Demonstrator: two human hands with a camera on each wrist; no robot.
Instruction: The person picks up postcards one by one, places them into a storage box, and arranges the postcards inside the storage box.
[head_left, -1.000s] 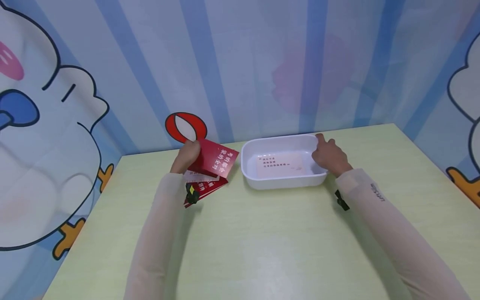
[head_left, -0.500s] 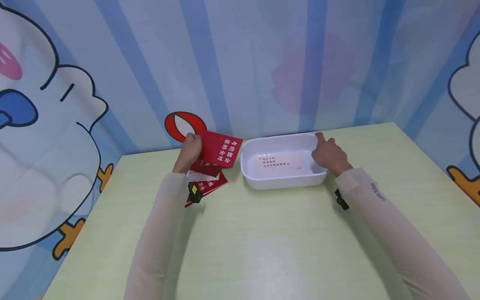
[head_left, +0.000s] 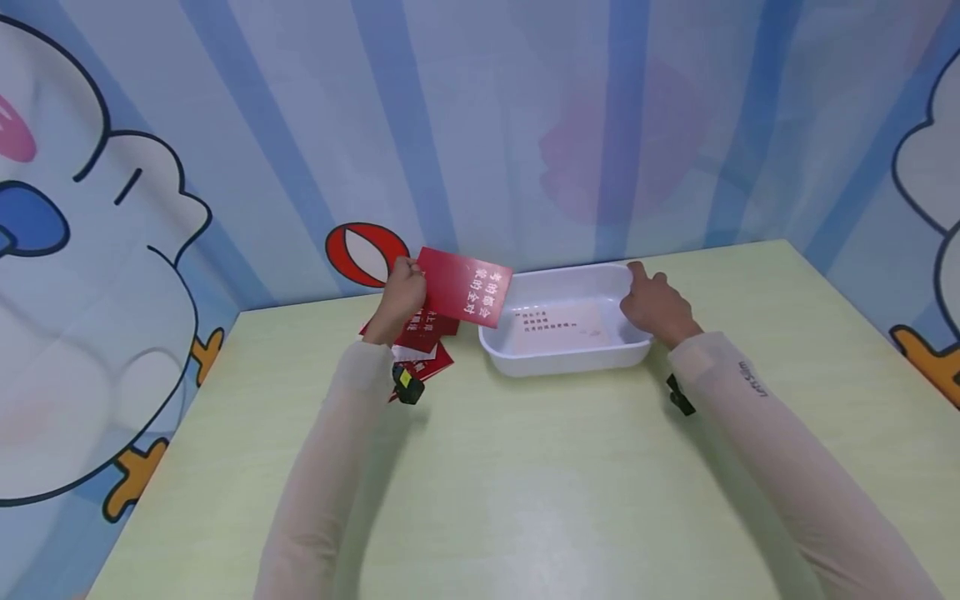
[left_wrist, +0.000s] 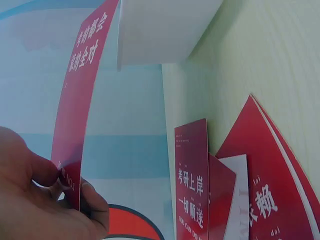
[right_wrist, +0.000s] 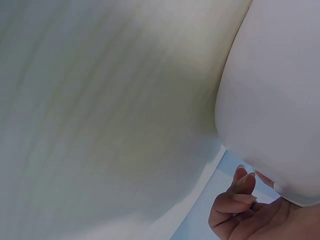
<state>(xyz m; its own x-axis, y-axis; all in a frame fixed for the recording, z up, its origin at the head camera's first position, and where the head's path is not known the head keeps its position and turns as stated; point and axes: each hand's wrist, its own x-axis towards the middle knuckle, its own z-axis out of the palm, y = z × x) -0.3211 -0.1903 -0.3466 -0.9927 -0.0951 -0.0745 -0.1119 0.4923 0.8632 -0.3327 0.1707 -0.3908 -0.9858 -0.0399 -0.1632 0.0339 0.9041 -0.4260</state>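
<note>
My left hand (head_left: 402, 302) pinches a red card (head_left: 463, 287) with white Chinese characters by one end. In the head view this card overlaps the left rim of a white plastic basin (head_left: 570, 364); in the left wrist view it is held up on edge between thumb and fingers (left_wrist: 95, 205). Inside the basin lies a pale pink card (head_left: 551, 330) with dark print. My right hand (head_left: 658, 307) grips the basin's right end at the rim, and the right wrist view shows its curled fingers (right_wrist: 235, 202) outside the wall.
Beneath my left hand, several more red cards (left_wrist: 192, 185) and a whitish one (left_wrist: 239, 195) lie fanned out on the pale table (head_left: 525, 467), left of the basin. A blue striped backdrop (head_left: 510, 150) with cartoon figures rises behind the table's back edge.
My left hand has lifted the red card off the fanned pile and carried it right and slightly up, to the basin's left rim. The right hand and basin have stayed put.
</note>
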